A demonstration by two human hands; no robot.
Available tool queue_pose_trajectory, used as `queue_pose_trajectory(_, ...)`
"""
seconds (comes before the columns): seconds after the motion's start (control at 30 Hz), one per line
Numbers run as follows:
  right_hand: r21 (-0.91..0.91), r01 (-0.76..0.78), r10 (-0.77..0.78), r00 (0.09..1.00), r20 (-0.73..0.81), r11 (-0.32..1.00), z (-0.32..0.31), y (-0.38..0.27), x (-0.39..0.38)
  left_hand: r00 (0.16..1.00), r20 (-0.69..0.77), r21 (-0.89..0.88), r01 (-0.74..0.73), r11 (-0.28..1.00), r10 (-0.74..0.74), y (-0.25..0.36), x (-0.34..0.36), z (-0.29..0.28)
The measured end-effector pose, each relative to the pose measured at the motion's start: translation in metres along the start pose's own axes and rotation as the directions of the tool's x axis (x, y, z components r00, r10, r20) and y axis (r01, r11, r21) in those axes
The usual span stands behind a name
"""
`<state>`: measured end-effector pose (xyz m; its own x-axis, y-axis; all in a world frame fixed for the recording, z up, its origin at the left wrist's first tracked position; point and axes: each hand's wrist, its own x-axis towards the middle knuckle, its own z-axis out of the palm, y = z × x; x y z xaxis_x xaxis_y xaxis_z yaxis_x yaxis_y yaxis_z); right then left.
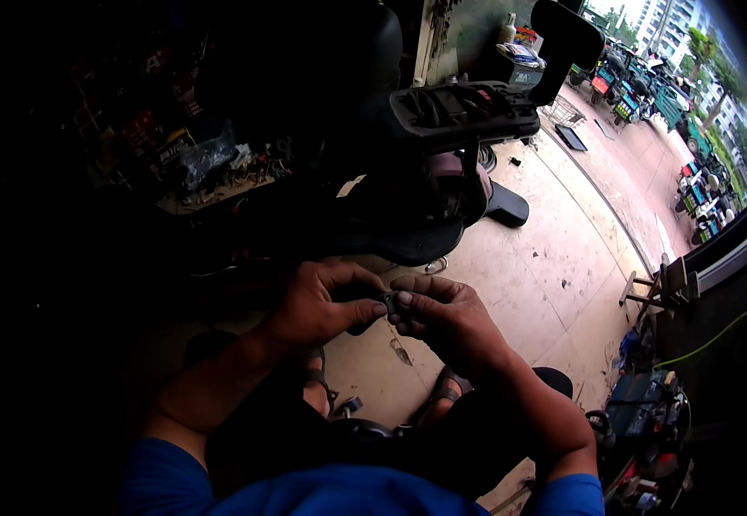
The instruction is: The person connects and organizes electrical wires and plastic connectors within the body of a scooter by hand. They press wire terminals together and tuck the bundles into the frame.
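I see both hands meeting in the middle of the view, above the knees. My left hand (318,305) comes from the lower left and my right hand (442,318) from the lower right. Between them there is a small dark part (388,303), and the fingers of both hands are closed on it: the left thumb and forefinger pinch it from the left side, and the right fingertips press on it from the right side. The part is too small and too dark for me to tell its shape.

Under the hands I see two feet in sandals (446,391) on the pale concrete floor (545,284). The sleeves at the lower edge are blue.

Just beyond the hands stands a dark scooter (442,172), its rear rack turned toward me. At the left there is a dim surface (210,193) covered with tools and small parts, mostly in shadow. At the right edge there is a wooden stool (649,288), and a green hose (709,340) runs near it. Far away, at the upper right, many parked vehicles (649,95) stand in daylight.
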<state>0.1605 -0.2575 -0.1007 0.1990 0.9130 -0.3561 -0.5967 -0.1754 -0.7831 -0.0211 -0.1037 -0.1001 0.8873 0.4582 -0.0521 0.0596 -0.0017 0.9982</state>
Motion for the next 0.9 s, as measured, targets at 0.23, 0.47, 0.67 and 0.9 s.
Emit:
queue_pose_trajectory(0.23,-0.640,0.759,-0.663,0.541,0.517,0.120,-0.001,-0.008,-0.007,0.997,-0.051,0.070,0.055,0.996,-0.052,-0.002,0.001,-0.001)
queue_pose_trajectory(0.47,-0.331,0.274,-0.342,0.925,-0.168,0.903,-0.024,-0.029,0.004,0.970,-0.145,-0.104,0.179,0.978,-0.193,0.018,0.004,0.001)
queue_pose_trajectory(0.67,-0.172,0.088,-0.107,0.988,-0.108,0.981,-0.057,-0.010,0.026,0.977,-0.123,-0.317,0.126,0.940,-0.172,0.006,-0.001,-0.017)
queue_pose_trajectory(0.9,-0.120,-0.038,0.020,0.988,-0.150,0.992,-0.052,0.009,0.016,0.988,-0.139,-0.317,0.018,0.948,-0.065,-0.002,0.004,-0.014)
